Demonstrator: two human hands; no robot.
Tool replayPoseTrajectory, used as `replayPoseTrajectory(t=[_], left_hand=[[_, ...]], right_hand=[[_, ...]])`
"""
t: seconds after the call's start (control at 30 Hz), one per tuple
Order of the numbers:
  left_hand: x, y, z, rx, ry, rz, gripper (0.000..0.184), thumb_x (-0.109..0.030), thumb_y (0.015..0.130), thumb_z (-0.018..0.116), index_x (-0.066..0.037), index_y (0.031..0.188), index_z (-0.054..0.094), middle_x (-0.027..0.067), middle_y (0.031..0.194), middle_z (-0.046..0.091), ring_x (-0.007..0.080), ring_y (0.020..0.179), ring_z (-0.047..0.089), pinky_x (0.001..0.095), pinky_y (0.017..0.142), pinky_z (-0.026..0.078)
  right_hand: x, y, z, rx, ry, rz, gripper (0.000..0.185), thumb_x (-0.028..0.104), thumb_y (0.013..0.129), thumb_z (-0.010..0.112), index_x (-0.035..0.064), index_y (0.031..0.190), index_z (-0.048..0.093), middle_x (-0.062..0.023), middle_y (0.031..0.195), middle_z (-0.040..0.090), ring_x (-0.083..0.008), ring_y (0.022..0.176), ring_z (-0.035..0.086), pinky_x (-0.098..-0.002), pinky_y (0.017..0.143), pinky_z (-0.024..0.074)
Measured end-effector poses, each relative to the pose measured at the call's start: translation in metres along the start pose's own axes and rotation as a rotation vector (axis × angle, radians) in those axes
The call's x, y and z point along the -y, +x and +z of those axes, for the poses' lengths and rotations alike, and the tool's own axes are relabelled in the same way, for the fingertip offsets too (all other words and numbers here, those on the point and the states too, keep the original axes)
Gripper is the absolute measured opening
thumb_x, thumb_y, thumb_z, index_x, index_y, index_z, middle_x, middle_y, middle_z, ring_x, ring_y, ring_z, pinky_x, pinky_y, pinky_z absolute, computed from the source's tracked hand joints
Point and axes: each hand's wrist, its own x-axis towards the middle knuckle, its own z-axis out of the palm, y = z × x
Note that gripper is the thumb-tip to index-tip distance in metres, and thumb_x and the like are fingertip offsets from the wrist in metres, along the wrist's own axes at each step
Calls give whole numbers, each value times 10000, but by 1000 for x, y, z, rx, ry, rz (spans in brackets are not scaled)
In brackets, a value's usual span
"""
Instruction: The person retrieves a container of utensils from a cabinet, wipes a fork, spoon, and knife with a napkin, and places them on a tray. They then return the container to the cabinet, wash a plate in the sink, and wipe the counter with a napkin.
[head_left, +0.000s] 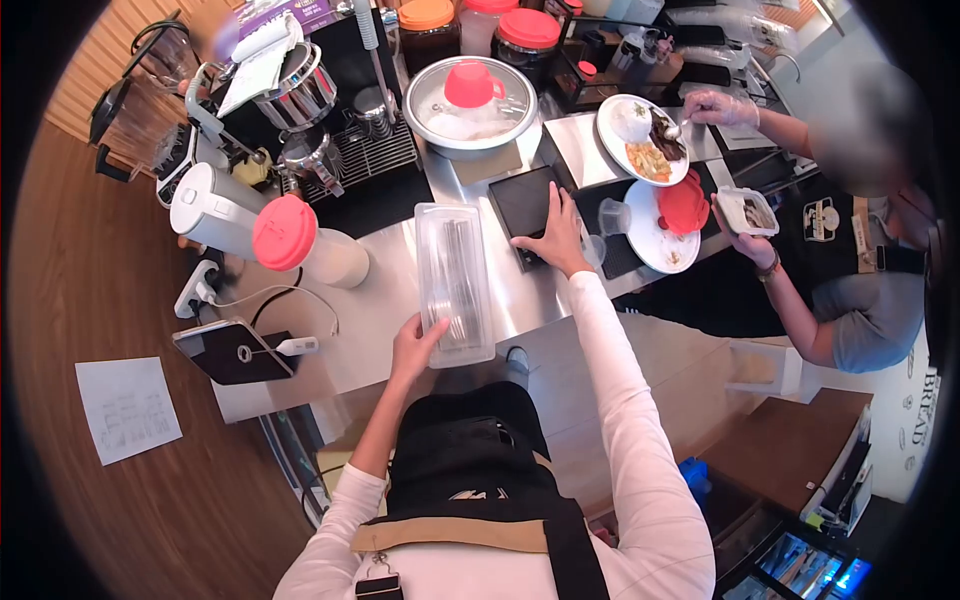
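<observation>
My left hand (418,345) is closed on the near left edge of a long clear plastic cutlery box (478,340). Forks and other metal cutlery lie lengthwise inside it, and the box sits on the steel counter. Just to the right, my right hand (560,238) is spread over a flat black rectangular thing (522,205). Its fingers stretch over the right side and the thumb reaches the near edge; I cannot tell what kind of thing it is. Small clear plastic cups (613,216) stand beside my right hand.
A co-worker's gloved hand (722,108) is over a plate of food (610,140); their other hand holds a food tub (748,212). A second plate (645,245) bears a red lid. A red-lidded jug (335,258), a lidded basin (415,110) and an espresso machine (385,150) stand around.
</observation>
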Motion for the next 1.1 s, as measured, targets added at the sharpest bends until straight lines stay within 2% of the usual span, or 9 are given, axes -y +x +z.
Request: replayPoseTrajectory(t=[0.13, 0.27, 0.5, 0.63, 0.73, 0.8, 0.87, 0.97, 1.1], left_hand=[[12, 7, -1, -61, 85, 35, 441, -321, 823, 625, 33, 1083, 581, 109, 936, 647, 145, 847, 588, 279, 775, 448], [13, 6, 1, -77, 79, 13, 436, -346, 819, 622, 26, 1046, 609, 124, 940, 642, 159, 850, 589, 284, 777, 444], [27, 12, 1, -147, 168, 60, 434, -365, 823, 602, 34, 992, 623, 140, 901, 621, 167, 806, 573, 296, 747, 443], [8, 1, 2, -169, 242, 30, 430, -373, 824, 596, 25, 982, 618, 138, 839, 625, 176, 763, 576, 303, 724, 445], [-8, -9, 3, -157, 306, 0, 413, -358, 835, 589, 34, 964, 612, 102, 768, 612, 137, 698, 537, 290, 657, 432], [-10, -6, 3, -157, 334, 35, 406, -344, 837, 591, 37, 979, 601, 86, 747, 609, 123, 678, 529, 286, 635, 432], [-4, -7, 2, -153, 335, 84, 415, -333, 830, 603, 32, 1026, 582, 89, 758, 616, 139, 692, 552, 293, 651, 444], [22, -3, 0, -195, 321, 198, 455, -304, 830, 606, 18, 1140, 522, 124, 910, 613, 182, 778, 587, 318, 691, 468], [15, -9, -6, -204, 356, 137, 518, -309, 836, 595, -15, 1238, 455, 193, 1138, 504, 265, 928, 566, 358, 813, 450]], right_hand=[[-12, -8, -9, -14, 92, -84, 1129, 291, 548, 834, 7, 1388, 136, -295, 1338, 259, -437, 1245, 276, -429, 1031, 270], [-8, -19, -24, -133, 67, -152, 961, 216, 639, 778, 0, 1365, 189, -266, 1332, 282, -415, 1213, 328, -421, 1003, 310], [-30, -22, -51, -454, -317, 278, 637, 199, 683, 735, 42, 1213, 419, -183, 1159, 410, -385, 1017, 459, -476, 833, 427], [-54, 9, -54, -64, -267, 358, 615, 203, 680, 733, 130, 1222, 453, -212, 1128, 423, -407, 980, 489, -469, 821, 442], [-80, 10, -57, -188, -202, 271, 569, 224, 697, 713, 114, 1203, 479, -227, 1036, 490, -412, 911, 516, -457, 781, 454], [-106, 11, -68, -189, 116, 223, 528, 239, 772, 658, 136, 1254, 469, -232, 1096, 511, -376, 922, 535, -463, 830, 436], [-107, 5, -87, 20, 1038, 509, 545, 291, 855, 580, 166, 1342, 372, -210, 1221, 458, -339, 998, 535, -469, 876, 423], [-127, -2, -76, 14, 1578, 461, 476, 331, 946, 418, 190, 1384, 295, -140, 1273, 453, -326, 1099, 504, -454, 891, 431], [-157, -5, -36, 166, 1746, 480, 680, 468, 895, 434, 216, 1426, 92, -209, 1430, 174, -537, 1145, 379, -582, 980, 318]])
